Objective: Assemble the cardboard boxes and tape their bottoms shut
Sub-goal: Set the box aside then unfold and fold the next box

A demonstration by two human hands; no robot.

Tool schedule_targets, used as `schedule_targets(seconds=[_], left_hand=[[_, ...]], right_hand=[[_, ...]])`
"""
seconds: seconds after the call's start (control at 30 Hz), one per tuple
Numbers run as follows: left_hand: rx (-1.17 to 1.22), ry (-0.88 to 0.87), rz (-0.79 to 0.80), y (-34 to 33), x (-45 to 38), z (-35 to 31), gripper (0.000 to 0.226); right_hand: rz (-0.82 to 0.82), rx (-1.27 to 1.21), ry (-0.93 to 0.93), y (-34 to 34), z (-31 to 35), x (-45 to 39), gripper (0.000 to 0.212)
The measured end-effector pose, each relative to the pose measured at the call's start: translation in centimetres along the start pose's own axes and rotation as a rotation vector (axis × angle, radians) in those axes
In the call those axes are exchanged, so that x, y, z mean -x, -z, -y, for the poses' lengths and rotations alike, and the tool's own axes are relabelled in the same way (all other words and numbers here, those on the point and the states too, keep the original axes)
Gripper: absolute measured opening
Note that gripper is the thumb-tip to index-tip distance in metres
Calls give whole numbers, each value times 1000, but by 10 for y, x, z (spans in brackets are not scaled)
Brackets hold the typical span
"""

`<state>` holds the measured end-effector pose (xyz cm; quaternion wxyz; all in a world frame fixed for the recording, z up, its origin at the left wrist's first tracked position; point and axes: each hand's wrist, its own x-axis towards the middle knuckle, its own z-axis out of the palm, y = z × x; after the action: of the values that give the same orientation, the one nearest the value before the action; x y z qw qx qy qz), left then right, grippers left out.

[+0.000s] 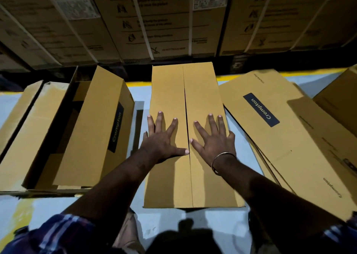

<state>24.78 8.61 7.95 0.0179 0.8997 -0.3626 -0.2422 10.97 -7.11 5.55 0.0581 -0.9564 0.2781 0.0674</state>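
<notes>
Floor: pale grey floor (48, 205), strapped cartons (154, 22) stacked behind.
Box: centre box (170, 176) with flaps folded shut, seam untaped.
Left hand (164, 138): spread flat on left flap.
Right hand (214, 138): spread flat on right flap.
Flattened boxes (289, 138): right of the box.
Open box (92, 128): left of it.

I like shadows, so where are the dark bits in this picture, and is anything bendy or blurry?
Head view: the stacked cartons behind are dim and their print is blurry; both hands cast shadows on the middle box; a dark shadow sits on the floor at the bottom; straight edges bow outward, as with a wide lens.
</notes>
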Motion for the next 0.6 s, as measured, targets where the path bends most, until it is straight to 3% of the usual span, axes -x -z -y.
schedule_targets(seconds=[0.2,0.37,0.47,0.6], left_hand=[[-99,-10,-78,-4,-10,10,132],[-223,20,-21,-3,-11,6,133],[-143,-9,-14,-2,-2,1,129],[187,-111,-166,-15,22,8,112]], right_hand=[[-25,72,4,-8,1,-2,71],[32,145,22,-5,0,-5,71],[35,76,27,-2,-2,-2,70],[27,-67,38,-1,-5,5,72]])
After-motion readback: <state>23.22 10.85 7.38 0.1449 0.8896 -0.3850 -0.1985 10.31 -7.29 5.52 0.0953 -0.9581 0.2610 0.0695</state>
